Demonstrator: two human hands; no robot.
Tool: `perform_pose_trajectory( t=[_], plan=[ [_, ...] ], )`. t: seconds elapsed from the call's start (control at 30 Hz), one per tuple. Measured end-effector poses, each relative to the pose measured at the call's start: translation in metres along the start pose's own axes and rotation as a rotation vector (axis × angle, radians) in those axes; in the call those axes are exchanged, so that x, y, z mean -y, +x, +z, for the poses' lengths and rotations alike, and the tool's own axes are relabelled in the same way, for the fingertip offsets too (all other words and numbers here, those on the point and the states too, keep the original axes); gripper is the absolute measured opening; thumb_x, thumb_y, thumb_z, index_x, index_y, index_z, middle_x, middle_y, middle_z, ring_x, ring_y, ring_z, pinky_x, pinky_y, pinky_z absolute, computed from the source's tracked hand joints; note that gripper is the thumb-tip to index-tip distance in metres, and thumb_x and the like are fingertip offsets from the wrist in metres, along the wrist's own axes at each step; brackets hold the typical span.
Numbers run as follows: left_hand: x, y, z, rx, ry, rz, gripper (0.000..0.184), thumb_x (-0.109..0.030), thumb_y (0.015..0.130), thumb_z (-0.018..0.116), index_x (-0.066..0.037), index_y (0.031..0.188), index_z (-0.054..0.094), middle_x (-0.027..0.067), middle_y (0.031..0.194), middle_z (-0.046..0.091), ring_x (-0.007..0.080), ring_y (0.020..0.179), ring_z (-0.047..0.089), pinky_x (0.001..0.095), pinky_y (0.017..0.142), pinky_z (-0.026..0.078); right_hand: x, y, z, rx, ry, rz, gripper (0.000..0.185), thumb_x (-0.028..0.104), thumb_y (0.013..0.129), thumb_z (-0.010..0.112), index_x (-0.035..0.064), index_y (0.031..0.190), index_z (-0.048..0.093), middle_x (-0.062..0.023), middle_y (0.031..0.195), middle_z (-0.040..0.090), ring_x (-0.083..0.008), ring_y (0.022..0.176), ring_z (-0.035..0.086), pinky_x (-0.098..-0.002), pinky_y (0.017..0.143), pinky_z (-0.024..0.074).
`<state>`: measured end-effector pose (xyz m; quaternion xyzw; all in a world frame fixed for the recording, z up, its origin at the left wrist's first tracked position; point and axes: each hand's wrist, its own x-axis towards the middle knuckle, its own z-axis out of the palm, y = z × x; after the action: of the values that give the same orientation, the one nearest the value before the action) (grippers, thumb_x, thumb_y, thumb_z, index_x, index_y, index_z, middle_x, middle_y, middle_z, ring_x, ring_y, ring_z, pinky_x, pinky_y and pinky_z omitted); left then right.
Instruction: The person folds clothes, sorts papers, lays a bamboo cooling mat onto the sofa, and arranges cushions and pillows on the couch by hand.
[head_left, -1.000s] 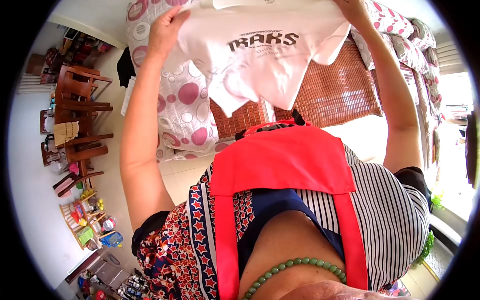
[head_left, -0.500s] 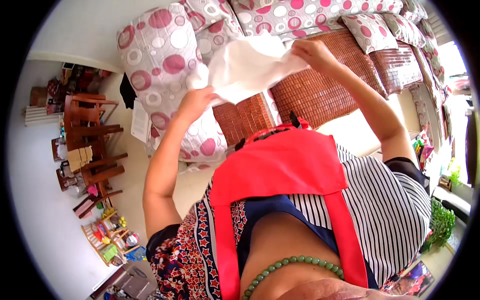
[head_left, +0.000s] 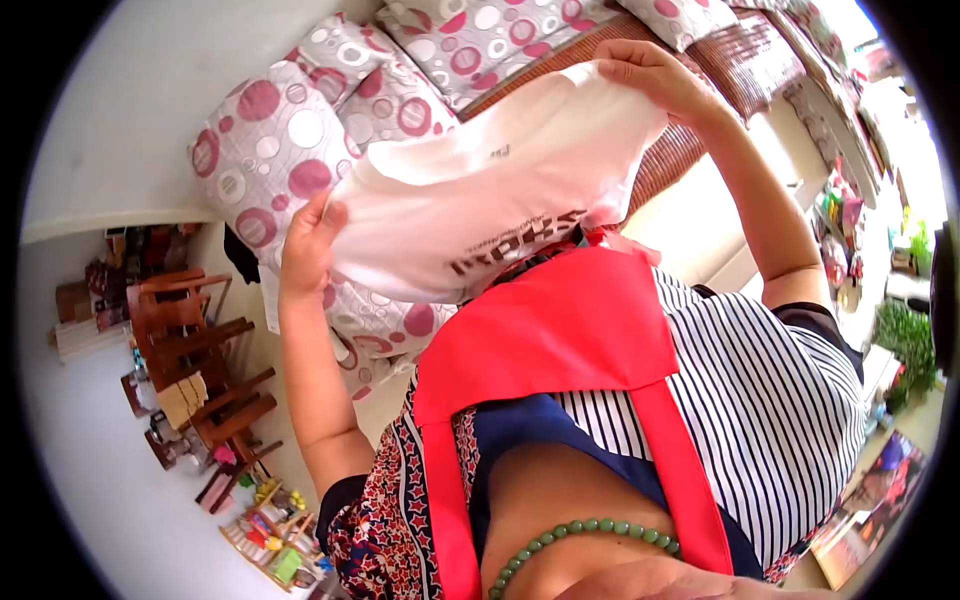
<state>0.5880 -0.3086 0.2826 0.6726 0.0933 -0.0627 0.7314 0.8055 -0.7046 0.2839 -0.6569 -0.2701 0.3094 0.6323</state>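
Observation:
A white T-shirt (head_left: pixel 430 220) with dark lettering across its front is stretched out in the air between my hands. My left hand (head_left: pixel 312 245) pinches it at one shoulder, thumb on top. The opposite shoulder is gripped by my right hand (head_left: pixel 665 80), held higher up. The neckline faces away from me, and the lower part of the shirt hangs close to the red apron (head_left: pixel 550 330) on my chest, which hides its hem.
Beyond the shirt stands a sofa (head_left: pixel 265 140) with a circle-patterned cover, cushions (head_left: pixel 400 105) and brown woven mats (head_left: pixel 745 65). Wooden chairs (head_left: pixel 190 330) and a shelf of small items (head_left: pixel 275 545) are at left. A green plant (head_left: pixel 905 335) is at right.
The shirt, bunched and blurred before, is now spread wide with its print showing. My hands have moved farther apart, the left one lower and to the left. The view has turned somewhat.

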Motion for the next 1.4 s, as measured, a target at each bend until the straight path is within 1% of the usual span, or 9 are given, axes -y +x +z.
perform_pose_trajectory(
  t=[0.47,0.57,0.63,0.7,0.8,0.83,1.13,1.3,1.4],
  plan=[
    [0.003,-0.003,0.012,0.197,0.043,-0.053,0.059,-0.042,0.078,0.072,0.005,0.111,0.059,0.01,0.101,0.065,0.0162,0.09,0.062,0.0299,0.081,0.049,-0.003,-0.075,-0.017,0.156,0.055,-0.004,0.02,0.024,0.093,0.055,0.0045,0.088,0.057,0.0051,0.077,0.053,-0.0001,0.069,0.051,-0.0172,0.061,0.0439],
    [0.001,0.012,0.012,0.15,-0.01,0.0,0.062,-0.044,0.077,0.073,0.006,0.111,0.059,0.015,0.103,0.065,0.0198,0.093,0.062,0.0326,0.082,0.05,0.001,-0.068,-0.006,-0.159,0.125,0.086,0.033,0.028,0.088,0.062,0.0006,0.107,0.058,-0.0029,0.096,0.06,-0.0083,0.084,0.058,-0.0236,0.073,0.0484],
    [0.013,0.064,0.019,0.113,-0.001,-0.119,0.041,-0.028,0.091,0.06,0.003,0.117,0.054,0.0127,0.105,0.063,0.0208,0.093,0.063,0.0336,0.082,0.051,-0.012,-0.038,-0.005,-0.308,0.081,0.174,0.05,0.028,0.087,0.063,-0.0002,0.126,0.052,-0.0097,0.116,0.06,-0.0152,0.101,0.059,-0.0294,0.086,0.049],
    [0.047,0.111,0.025,-0.008,-0.297,-0.329,0.03,-0.02,0.095,0.052,0.002,0.115,0.053,0.0106,0.104,0.063,0.0209,0.093,0.063,0.0344,0.081,0.052,-0.063,0.005,-0.011,-0.554,0.191,0.228,0.036,0.025,0.091,0.057,0.0002,0.117,0.056,-0.0075,0.103,0.063,-0.0133,0.089,0.061,-0.0274,0.076,0.051],
    [0.07,0.138,0.044,-0.099,-0.389,-0.199,0.025,-0.016,0.094,0.053,0.0,0.113,0.053,0.0095,0.101,0.063,0.0213,0.088,0.063,0.0366,0.08,0.053,-0.072,0.038,0.002,-0.686,0.169,0.113,0.015,0.01,0.087,0.057,0.0004,0.099,0.059,-0.0029,0.074,0.052,-0.0135,0.064,0.05,-0.0264,0.057,0.0408],
    [0.06,0.136,0.066,-0.143,-0.367,-0.149,0.023,-0.015,0.093,0.053,-0.001,0.112,0.053,0.0087,0.099,0.063,0.0203,0.085,0.063,0.0354,0.077,0.054,-0.064,0.039,0.018,-0.629,0.244,0.01,0.027,0.025,0.095,0.052,0.0005,0.105,0.059,-0.0038,0.085,0.062,-0.0102,0.073,0.059,-0.0259,0.063,0.0505],
    [0.051,0.124,0.171,0.046,-0.147,-0.011,0.031,-0.006,0.094,0.043,-0.006,0.125,0.043,0.0094,0.108,0.057,0.0166,0.092,0.062,0.0301,0.067,0.058,-0.083,0.052,0.101,-0.51,-0.407,-0.253,0.028,0.025,0.089,0.059,0.0014,0.104,0.056,-0.0156,0.081,0.063,-0.0242,0.074,0.062,-0.0363,0.068,0.0492],
    [0.049,0.112,0.173,0.204,-0.267,-0.006,0.037,0.006,0.087,0.036,0.003,0.124,0.04,0.0137,0.116,0.052,0.0219,0.102,0.058,0.0363,0.083,0.055,-0.085,0.035,0.087,-0.288,-0.46,-0.34,0.058,0.044,0.08,0.066,-0.0014,0.113,0.052,-0.022,0.104,0.058,-0.0365,0.099,0.057,-0.042,0.084,0.0452],
    [0.043,0.11,0.169,0.264,-0.18,-0.056,0.038,0.006,0.087,0.037,0.005,0.124,0.04,0.0142,0.115,0.053,0.0231,0.107,0.056,0.037,0.092,0.051,-0.086,0.029,0.079,-0.264,-0.514,-0.329,0.048,0.027,0.078,0.066,-0.0012,0.115,0.054,-0.0207,0.103,0.06,-0.0343,0.098,0.059,-0.0387,0.084,0.0465]
  ],
)
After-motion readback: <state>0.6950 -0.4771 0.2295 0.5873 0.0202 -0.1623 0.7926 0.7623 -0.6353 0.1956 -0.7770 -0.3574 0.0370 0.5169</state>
